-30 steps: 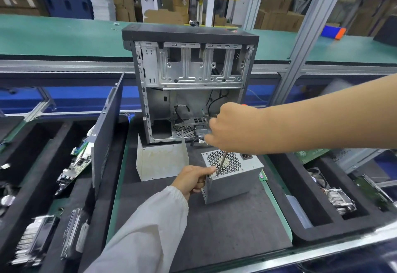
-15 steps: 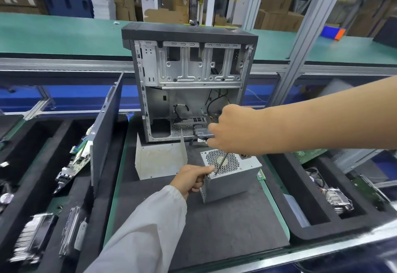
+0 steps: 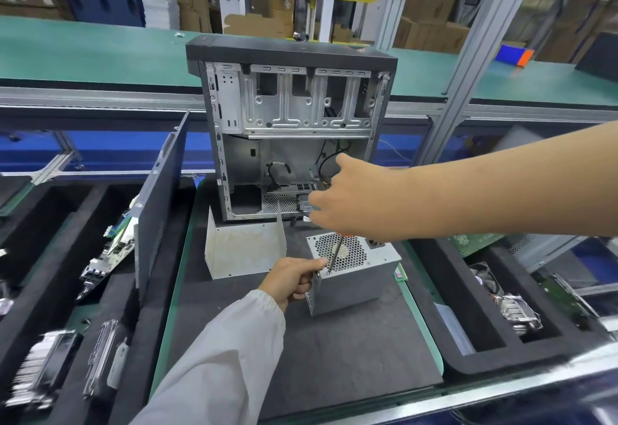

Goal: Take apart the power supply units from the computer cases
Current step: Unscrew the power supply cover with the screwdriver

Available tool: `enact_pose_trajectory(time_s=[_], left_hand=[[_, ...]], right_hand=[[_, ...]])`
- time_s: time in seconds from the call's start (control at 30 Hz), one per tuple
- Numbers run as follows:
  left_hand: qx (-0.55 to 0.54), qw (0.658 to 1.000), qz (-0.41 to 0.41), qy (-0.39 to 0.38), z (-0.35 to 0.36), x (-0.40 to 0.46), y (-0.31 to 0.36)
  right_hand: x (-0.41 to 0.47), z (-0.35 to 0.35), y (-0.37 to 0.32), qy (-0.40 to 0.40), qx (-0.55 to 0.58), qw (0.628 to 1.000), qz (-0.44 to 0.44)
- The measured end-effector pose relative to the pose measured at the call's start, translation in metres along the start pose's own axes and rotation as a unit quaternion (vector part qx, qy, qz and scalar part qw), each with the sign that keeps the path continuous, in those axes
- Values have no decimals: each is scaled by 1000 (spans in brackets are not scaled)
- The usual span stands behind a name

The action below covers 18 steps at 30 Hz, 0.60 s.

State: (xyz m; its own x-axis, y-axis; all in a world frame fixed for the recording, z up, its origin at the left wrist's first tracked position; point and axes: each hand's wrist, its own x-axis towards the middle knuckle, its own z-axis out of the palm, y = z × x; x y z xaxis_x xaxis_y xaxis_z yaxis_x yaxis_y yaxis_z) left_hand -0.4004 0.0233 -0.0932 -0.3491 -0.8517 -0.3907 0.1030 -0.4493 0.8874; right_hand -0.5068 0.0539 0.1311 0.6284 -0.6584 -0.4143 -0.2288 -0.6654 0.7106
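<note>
Over the last second the right hand (image 3: 347, 200) had lifted a little and opened out at the thumb, while the screwdriver (image 3: 334, 254) it carried stayed slanted over the power supply unit (image 3: 354, 277), tip low near the front left corner of the fan grille. The right fingers were curled round the tool's handle, which was mostly hidden under the hand. The left hand (image 3: 294, 279) had kept its place, thumb on the top edge and fingers clamped on the unit's near left corner.

The unit sat in the centre of the frame on the dark mat of the surface (image 3: 334, 357), already out of the computer case (image 3: 294, 130), which stood upright just behind it with its side open. A bent metal cover (image 3: 245, 247) stood to the left of the unit, and a dark side panel (image 3: 160, 200) leaned further left.

Since little had shifted, the screw at that corner was probably still being worked, so opening the unit's housing remained to be done.
</note>
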Motion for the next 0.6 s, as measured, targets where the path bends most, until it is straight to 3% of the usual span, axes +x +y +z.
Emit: enact_pose_trajectory(time_s=[0.2,0.37,0.47,0.6], left_hand=[[3,1000,-2,2,0,0,-1],[5,1000,-8,4,0,0,0],[5,1000,-11,6,0,0,0],[3,1000,-13,7,1,-1,1]], right_hand=[[-5,-3,-2,-19,-43,998,39],[-2,0,12,-58,-9,996,71],[0,8,16,-60,-9,998,30],[0,10,19,-81,5,996,43]])
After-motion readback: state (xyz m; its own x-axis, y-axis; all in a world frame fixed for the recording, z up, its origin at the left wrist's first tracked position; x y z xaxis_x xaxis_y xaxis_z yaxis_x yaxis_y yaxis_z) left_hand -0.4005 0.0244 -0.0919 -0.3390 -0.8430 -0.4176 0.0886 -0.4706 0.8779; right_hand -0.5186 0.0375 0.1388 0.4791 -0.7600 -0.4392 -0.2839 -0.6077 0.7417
